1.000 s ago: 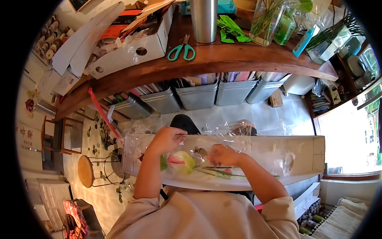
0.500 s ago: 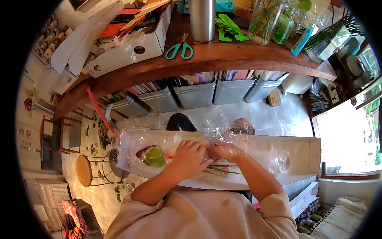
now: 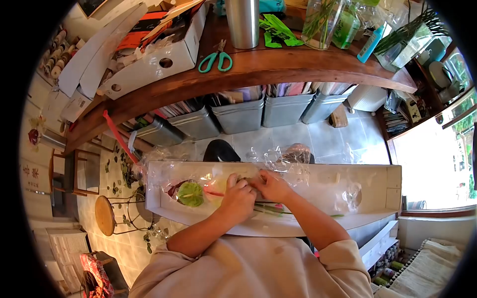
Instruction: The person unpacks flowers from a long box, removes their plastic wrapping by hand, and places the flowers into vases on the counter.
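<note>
A long white cardboard box [image 3: 325, 184] lies across my lap. At its left end are a green anthurium [image 3: 191, 193] and a dark red flower [image 3: 174, 189], partly under clear film. My left hand [image 3: 239, 197] is closed low over the middle of the box, beside a pale flower with a pink-red part [image 3: 212, 191]; what its fingers hold is hidden. Close against it, my right hand [image 3: 273, 187] pinches crinkled clear plastic wrap [image 3: 288, 161], which spreads over the box's far edge. Green stems [image 3: 268, 208] run rightward beneath my hands.
Beyond the box curves a wooden counter [image 3: 278, 69] with teal-handled scissors [image 3: 215, 61], a steel tumbler [image 3: 242, 25], a white carton [image 3: 164, 62] and glass vases [image 3: 323, 25]. Metal bins [image 3: 238, 116] stand below it. A round stool [image 3: 104, 215] is at left.
The view has shifted slightly. My hands have drawn closer together, the left with fingers more curled and the right raised a little. The plastic wrap spreads differently over the far edge.
</note>
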`<state>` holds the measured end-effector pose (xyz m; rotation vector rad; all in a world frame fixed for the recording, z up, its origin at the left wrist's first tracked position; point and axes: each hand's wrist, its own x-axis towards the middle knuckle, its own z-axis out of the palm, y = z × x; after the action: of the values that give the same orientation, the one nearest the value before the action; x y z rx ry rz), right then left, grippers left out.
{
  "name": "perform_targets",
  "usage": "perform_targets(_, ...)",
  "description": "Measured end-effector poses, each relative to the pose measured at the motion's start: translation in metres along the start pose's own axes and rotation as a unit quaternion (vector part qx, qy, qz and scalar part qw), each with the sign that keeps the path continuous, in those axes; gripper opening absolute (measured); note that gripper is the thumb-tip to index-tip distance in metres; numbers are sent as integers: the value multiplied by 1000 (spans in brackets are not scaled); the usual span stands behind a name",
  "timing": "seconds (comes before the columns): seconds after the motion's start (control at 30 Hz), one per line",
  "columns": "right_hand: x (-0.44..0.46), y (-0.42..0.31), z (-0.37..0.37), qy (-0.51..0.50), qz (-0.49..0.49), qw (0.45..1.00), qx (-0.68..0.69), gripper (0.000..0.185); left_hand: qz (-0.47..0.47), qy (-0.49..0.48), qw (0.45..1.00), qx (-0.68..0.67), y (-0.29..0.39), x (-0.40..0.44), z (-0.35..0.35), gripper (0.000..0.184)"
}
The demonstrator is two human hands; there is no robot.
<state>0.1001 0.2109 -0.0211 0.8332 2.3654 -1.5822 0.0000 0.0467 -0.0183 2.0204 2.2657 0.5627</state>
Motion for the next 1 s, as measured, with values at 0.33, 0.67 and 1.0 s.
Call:
perform_targets(0.33, 5, -5, -35, -164, -29, 966, -200, 65, -32, 52, 998, 24, 2, 5, -1, 6)
perform_targets(0.67, -6, 11, -29, -200, 7, 916, -347, 54, -24, 47, 999, -9, 8, 2, 3, 10)
perform_targets(1.0, -38, 55, -83, -99, 62, 903, -414, 46, -75, -46, 995, 39, -10, -2, 7, 30)
